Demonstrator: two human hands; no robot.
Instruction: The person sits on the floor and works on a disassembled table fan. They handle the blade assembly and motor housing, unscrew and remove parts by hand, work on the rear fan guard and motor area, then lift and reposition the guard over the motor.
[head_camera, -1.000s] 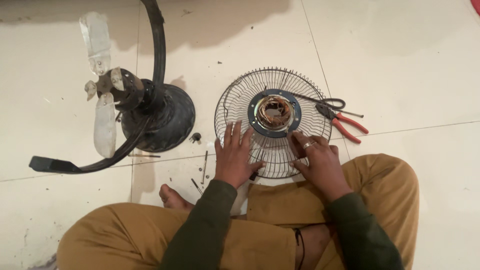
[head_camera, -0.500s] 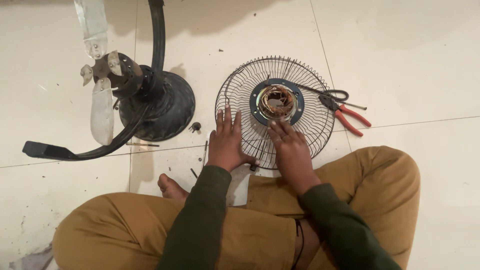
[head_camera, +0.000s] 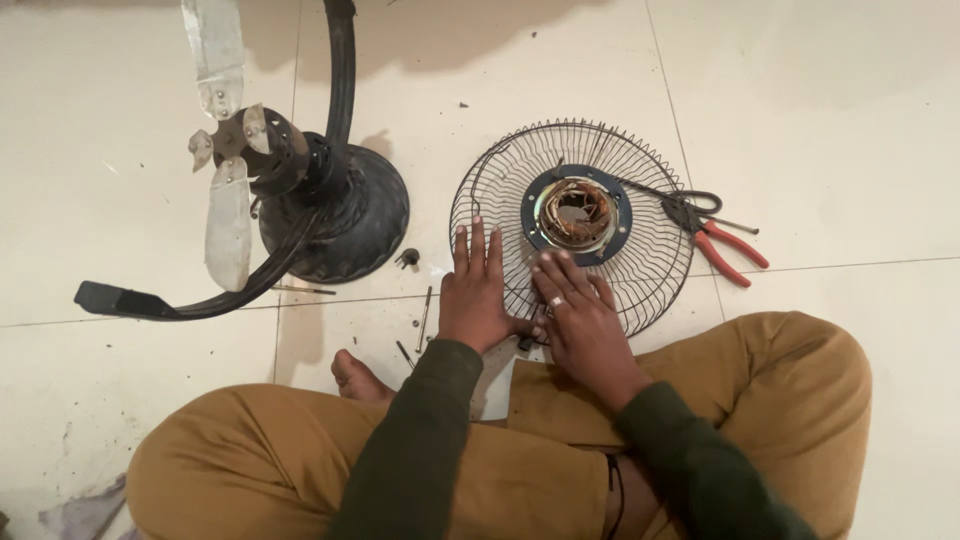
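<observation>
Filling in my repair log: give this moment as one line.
left hand: flat on wire fan guard | right hand: on guard | motor: centre | pliers: beside

wire fan guard: 1 | red-handled pliers: 1 | fan base: 1 | blades: 2 visible

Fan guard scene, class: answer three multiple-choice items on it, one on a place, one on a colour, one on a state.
1. Where do the pliers lie?
A. right of the wire fan guard
B. on the fan base
C. on the person's lap

2. What colour are the pliers' handles?
A. blue
B. red
C. yellow

3. How are the left hand and right hand placed?
A. raised in the air
B. gripping the pliers
C. flat on the guard, fingers spread

Answers: 1 A, they rest on the floor tile by the guard's right rim. 2 B, both handles show red. 3 C, both palms press on the wires.
</observation>
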